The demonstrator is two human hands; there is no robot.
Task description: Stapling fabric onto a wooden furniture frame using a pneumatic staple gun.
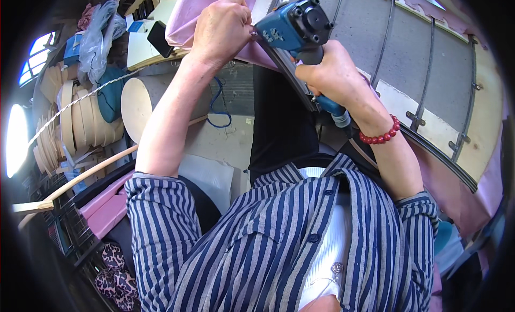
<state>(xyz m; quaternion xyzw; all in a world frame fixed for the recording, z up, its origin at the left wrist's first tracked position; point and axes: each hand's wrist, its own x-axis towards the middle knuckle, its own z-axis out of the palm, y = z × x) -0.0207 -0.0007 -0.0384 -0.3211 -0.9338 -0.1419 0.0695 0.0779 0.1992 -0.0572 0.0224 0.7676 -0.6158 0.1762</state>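
Striped shirt (257, 247) with rolled sleeves filled the lower frame, nearest the lens; white ribbed top under it.

Right hand (335, 76) was closed around the grip of a blue power stapler (298, 25), red bead bracelet (382, 136) on the wrist. Stapler body sat at top centre; a hose fitting left the grip's lower end, just below the hand. The nose of the tool could not be seen clearly.

Left hand (222, 27) was closed in a fist, pinching pink fabric (188, 14) at the upper end of a curved frame edge (289, 73), touching the stapler's near side. Hands were close together, with the tool between them.

Frame (424, 81): a large panel, tilted against the knees, grey backing, bare wood rim along its right edge, dark straps running across it with metal clips. Pink fabric also showed along its lower right edge.

Left side of view: stacks of round wooden discs (80, 124), a larger disc (137, 100) leaning beside them, a thin wooden strip (91, 175) running diagonally, a blue cord (217, 105) on the floor. Leopard-print cloth (115, 274) at lower left.
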